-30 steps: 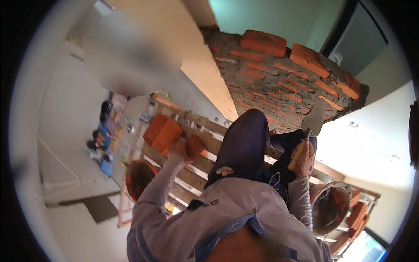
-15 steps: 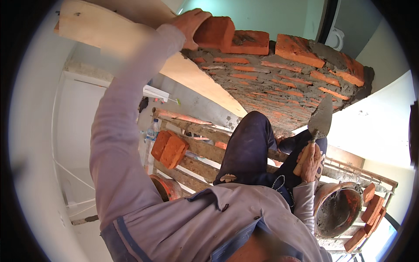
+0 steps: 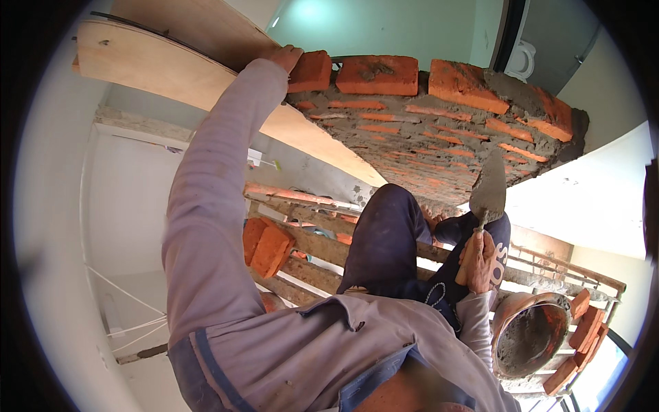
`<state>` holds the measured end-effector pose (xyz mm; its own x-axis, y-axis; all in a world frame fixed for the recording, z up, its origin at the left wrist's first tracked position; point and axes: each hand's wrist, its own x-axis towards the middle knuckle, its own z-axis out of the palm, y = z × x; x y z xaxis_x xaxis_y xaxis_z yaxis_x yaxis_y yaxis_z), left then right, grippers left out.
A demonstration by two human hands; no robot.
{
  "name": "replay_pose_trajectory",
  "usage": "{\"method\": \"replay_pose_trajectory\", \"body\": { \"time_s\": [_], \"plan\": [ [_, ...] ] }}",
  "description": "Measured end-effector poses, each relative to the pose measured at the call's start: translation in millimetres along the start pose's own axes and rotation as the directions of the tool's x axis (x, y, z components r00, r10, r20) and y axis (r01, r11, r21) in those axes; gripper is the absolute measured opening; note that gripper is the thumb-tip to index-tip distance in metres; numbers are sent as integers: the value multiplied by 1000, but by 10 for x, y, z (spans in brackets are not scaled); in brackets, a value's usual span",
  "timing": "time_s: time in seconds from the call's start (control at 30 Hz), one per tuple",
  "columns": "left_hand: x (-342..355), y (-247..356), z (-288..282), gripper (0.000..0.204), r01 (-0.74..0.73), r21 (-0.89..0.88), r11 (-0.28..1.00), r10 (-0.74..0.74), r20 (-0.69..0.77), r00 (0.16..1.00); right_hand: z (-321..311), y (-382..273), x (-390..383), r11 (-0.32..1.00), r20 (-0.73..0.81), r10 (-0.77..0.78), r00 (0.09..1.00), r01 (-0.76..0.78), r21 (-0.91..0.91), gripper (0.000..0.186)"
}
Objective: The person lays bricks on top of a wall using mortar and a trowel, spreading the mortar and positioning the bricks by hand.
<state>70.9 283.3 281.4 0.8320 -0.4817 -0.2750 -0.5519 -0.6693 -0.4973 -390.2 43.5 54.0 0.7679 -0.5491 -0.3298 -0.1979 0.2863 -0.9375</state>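
Brick (image 3: 310, 72), red-orange, box-shaped and made of clay, sits at the left end of the top row of the rough wall of orange bricks and grey mortar (image 3: 412, 147). My left grip (image 3: 285, 58) is at its outer end, with the fingers bent over near its top edge. My sleeve hides some of it, so I cannot tell how far open that grip is, or if it holds the brick or only presses on it. I think the best way is to push softly and evenly, and keep the brick flat and in line with the orange, mud-smeared clay brick (image 3: 377, 74) just beside it. A hard shove could tip it or squash out too much mortar. I should also mind my knuckles, because the long, pale wooden board (image 3: 154, 55) is right by them.

My right grip (image 3: 480, 264) is closed snugly round the light wooden handle of the trowel with a flat, grey, pointed metal blade (image 3: 490, 192). The blade points up, away from me, in front of the wall. Holding it out of the way like this seems good to me.

By my right arm is the round, orange-brown bucket of grey mix (image 3: 503, 323). Over on my left lie two red-orange clay bricks (image 3: 271, 250), side by side.
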Motion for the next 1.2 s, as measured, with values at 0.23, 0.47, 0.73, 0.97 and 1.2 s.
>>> {"method": "replay_pose_trajectory", "body": {
  "time_s": [0.23, 0.47, 0.73, 0.97, 1.2],
  "plan": [
    [64, 9, 176, 83, 56, 29, 998, -55, -13, 998, 1, -16, 2, 999, -6, 33, 999, -33, -41, 35],
    [211, -114, 456, 100, 52, -41, 998, -57, -116, 992, 7, -60, 3, 992, 7, 12, 1000, -11, -123, 35],
    [-97, 153, 480, 87, 91, -115, 989, -118, -255, 960, 109, -344, -67, 932, 139, -197, 971, 229, -281, 38],
    [-621, 434, 1152, 48, 54, -517, 854, -390, -567, 725, 1265, -1752, 492, 299, 597, -654, 464, 884, -359, 39],
    [-119, 641, 1393, 48, -26, -745, 666, -598, -555, 579, 2664, -2508, 1502, -148, 859, -472, 196, 944, -296, 36]
  ]
}}
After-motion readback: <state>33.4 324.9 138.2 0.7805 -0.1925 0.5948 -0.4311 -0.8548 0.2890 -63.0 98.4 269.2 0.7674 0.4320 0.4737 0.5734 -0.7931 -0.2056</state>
